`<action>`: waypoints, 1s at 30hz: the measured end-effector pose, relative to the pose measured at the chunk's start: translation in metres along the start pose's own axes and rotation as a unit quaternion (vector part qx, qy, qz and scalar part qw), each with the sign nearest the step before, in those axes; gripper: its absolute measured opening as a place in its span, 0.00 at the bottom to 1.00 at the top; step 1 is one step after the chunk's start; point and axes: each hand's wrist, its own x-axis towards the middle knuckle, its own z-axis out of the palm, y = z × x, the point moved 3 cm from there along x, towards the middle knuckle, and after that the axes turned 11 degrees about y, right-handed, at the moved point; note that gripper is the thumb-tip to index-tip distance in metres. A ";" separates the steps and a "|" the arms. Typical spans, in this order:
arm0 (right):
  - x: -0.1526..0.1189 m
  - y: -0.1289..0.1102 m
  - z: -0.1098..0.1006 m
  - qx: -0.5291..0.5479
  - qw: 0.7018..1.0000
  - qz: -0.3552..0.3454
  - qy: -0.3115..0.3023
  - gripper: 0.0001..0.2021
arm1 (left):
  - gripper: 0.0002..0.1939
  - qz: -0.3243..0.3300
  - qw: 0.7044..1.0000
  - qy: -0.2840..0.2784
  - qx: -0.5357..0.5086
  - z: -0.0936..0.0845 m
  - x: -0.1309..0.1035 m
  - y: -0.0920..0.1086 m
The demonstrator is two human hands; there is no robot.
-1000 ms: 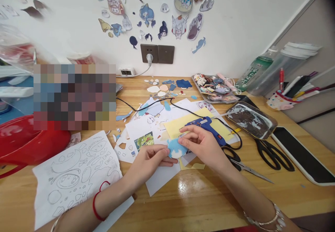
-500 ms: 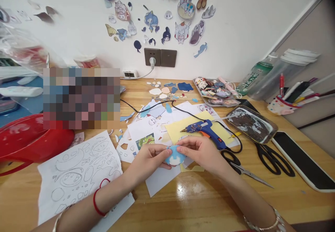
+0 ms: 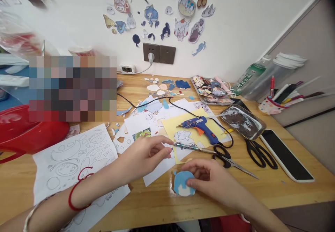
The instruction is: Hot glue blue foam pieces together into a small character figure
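While the right hand point(image 3: 211, 180) pinches the blue-and-white cutout point(image 3: 181, 181) at lower centre, best kept light to avoid creasing, the left hand point(image 3: 147, 154), fingers parted, hovers at mid-frame beside the pen point(image 3: 187, 146), better gripped mid-barrel.

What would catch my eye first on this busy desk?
Probably the round light-blue and white piece that the right hand holds near the front of the desk. Behind it, a blue glue gun lies on yellow paper, and colourful cut-outs dot the wall above the socket.
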 end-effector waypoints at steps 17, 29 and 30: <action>-0.014 0.021 -0.008 -0.117 0.980 -0.131 0.092 0.11 | 0.09 0.426 0.857 -0.075 0.279 0.050 -0.057 0.005; -0.016 0.016 0.003 -0.200 0.954 -0.179 0.134 0.11 | 0.17 0.416 0.842 -0.100 0.329 0.062 -0.053 -0.008; -0.016 0.016 0.004 -0.204 0.952 -0.184 0.137 0.11 | 0.16 0.414 0.846 -0.093 0.322 0.061 -0.053 -0.008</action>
